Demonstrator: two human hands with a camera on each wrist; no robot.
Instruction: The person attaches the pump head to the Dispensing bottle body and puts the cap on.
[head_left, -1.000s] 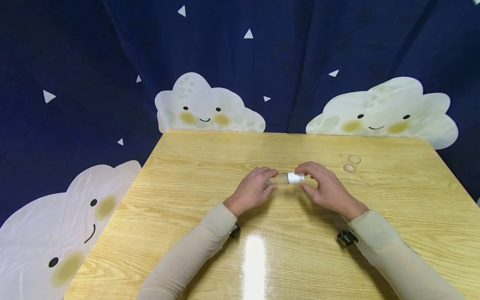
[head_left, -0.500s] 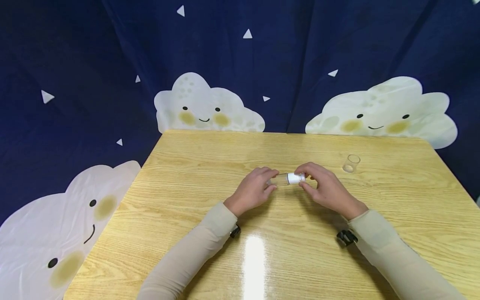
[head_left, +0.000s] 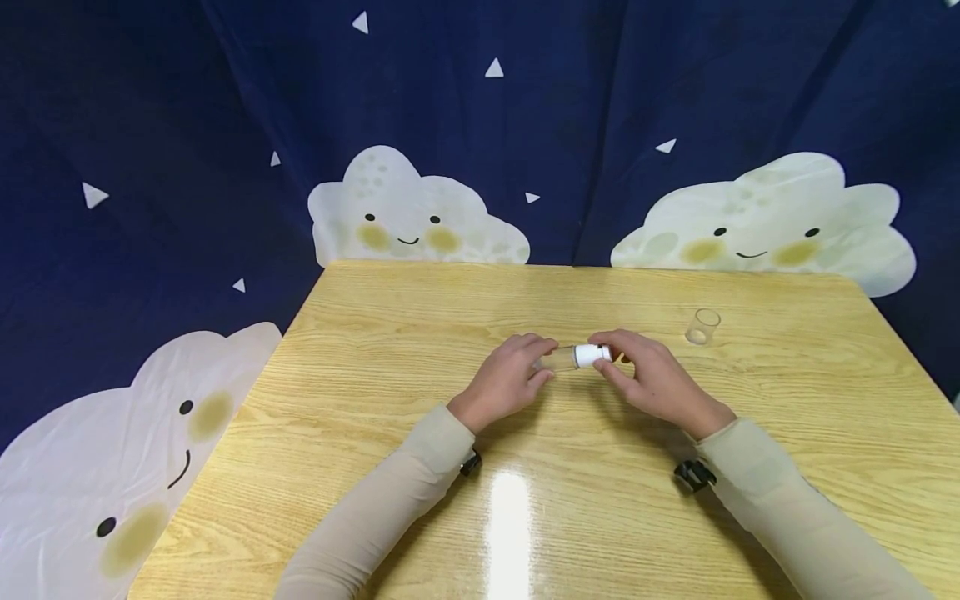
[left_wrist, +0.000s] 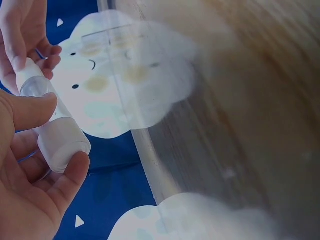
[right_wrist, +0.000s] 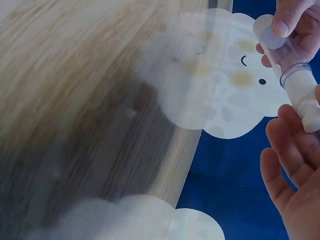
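Observation:
A small pump bottle (head_left: 558, 359), with a clear body and a white top part (head_left: 587, 356), lies nearly level between the two hands above the table. My left hand (head_left: 506, 379) grips its clear end between thumb and fingers. My right hand (head_left: 652, 377) pinches the white end between thumb and fingertips. In the left wrist view, the bottle (left_wrist: 57, 125) shows a white base part inside the clear wall, with left fingers curled around it. The right wrist view shows the white top (right_wrist: 302, 92) against the right fingertips. A clear cap (head_left: 703, 327) stands apart on the table, right of the right hand.
The light wooden table (head_left: 390, 333) reaches back to a dark blue curtain (head_left: 450, 100) printed with white clouds and triangles. A bright light reflection (head_left: 510, 533) lies on the wood near the front. Dark straps (head_left: 693, 475) sit at both wrists.
My right thumb and fingers have closed in on the bottle's white end, where the thumb was apart before. The white part looks slightly turned. The left hand and the clear cap stay in place.

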